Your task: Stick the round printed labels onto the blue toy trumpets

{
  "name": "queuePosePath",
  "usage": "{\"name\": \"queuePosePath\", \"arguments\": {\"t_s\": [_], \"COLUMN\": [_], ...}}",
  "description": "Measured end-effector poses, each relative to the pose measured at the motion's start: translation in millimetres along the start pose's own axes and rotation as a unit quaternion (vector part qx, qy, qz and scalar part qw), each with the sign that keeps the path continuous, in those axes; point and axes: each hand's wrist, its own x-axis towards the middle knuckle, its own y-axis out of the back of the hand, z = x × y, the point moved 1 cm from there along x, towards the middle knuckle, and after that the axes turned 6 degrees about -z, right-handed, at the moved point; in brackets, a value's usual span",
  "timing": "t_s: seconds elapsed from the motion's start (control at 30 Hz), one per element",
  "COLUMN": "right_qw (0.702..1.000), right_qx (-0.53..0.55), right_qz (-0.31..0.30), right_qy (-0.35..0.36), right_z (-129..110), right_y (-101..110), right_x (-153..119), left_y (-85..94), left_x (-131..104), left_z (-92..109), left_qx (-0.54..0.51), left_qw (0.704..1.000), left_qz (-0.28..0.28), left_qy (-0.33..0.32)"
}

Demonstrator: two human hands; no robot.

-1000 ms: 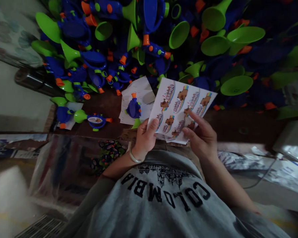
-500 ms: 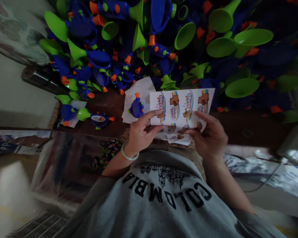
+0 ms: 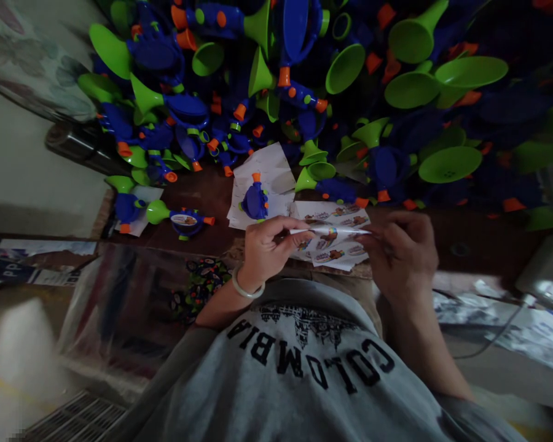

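Note:
A sticker sheet (image 3: 345,231) is tilted nearly edge-on to me, so its printed face barely shows. My left hand (image 3: 270,248), with a bangle on the wrist, pinches its left end between thumb and fingers. At its right end my right hand (image 3: 403,255) has its fingers curled closed on the edge. Under and behind it lie more sticker sheets (image 3: 334,256) with brown cartoon animals and rainbows. Left of them, a blue toy trumpet (image 3: 254,201) with an orange mouthpiece rests on white paper (image 3: 276,166).
Many blue, green and orange toy trumpets (image 3: 299,31) are heaped along the back. One with an oval sticker (image 3: 184,220) lies on the brown table (image 3: 203,184) at left. A dark cylinder (image 3: 76,147) is behind it. Below the table is a plastic-lined container (image 3: 133,307) of trumpets.
The sticker sheet has turned from facing me to nearly edge-on and come lower, uncovering trumpets and sheets behind it. My right hand has shifted slightly right.

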Motion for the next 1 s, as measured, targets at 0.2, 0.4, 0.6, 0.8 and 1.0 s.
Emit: {"name": "queuePosePath", "arguments": {"t_s": [0.2,0.4,0.6,0.8,1.0], "right_qw": [0.992,0.970,0.889,0.984,0.994], "right_qx": [-0.014,-0.003,0.246,0.137,0.050], "right_qz": [-0.040,0.081,-0.155,-0.031,0.003], "right_qy": [0.122,0.231,0.353,0.106,0.100], "right_z": [-34.8,-40.9,-48.3,-29.6,-23.6], "right_y": [-2.6,-20.0,8.4,5.8,-20.5], "right_x": [12.6,15.3,4.2,7.4,1.2], "left_y": [-10.1,-12.3,-1.3,-4.7,-15.6], "left_x": [0.1,3.3,9.8,10.5,6.5], "left_z": [11.2,17.5,-2.4,-2.7,1.2], "left_qx": [0.005,-0.045,-0.091,-0.102,-0.120], "left_qw": [0.996,0.985,0.971,0.986,0.983], "left_qz": [-0.083,-0.086,-0.004,-0.076,-0.087], "left_qy": [0.010,0.141,0.222,0.112,0.109]}}
